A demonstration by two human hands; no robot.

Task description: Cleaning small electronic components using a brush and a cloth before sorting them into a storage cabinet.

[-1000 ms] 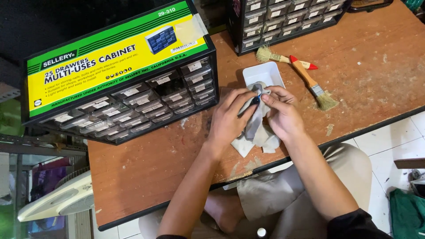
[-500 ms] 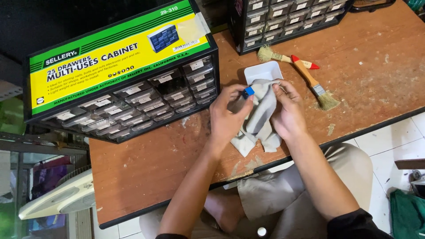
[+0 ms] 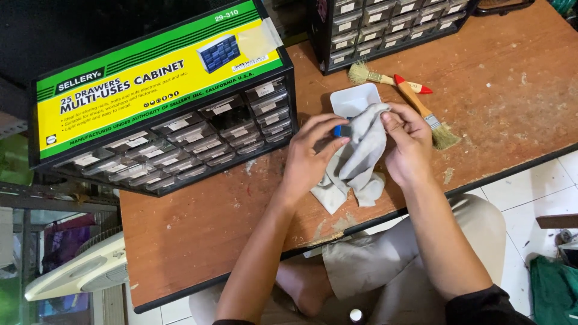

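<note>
while a small blue object (image 3: 344, 130) is pinched between the thumb and fingers of the left hand (image 3: 313, 153), a pale grey cloth (image 3: 355, 159) is gripped at its top by the closed fingers of the right hand (image 3: 409, 144). the cloth is draped down between both hands onto the worn wooden table (image 3: 506, 120). just above the grip, a white tray (image 3: 355, 99) is seen; right of it, two brushes (image 3: 421, 105) are laid crossed. left of the grip, a drawer cabinet (image 3: 162, 102) is stood.
</note>
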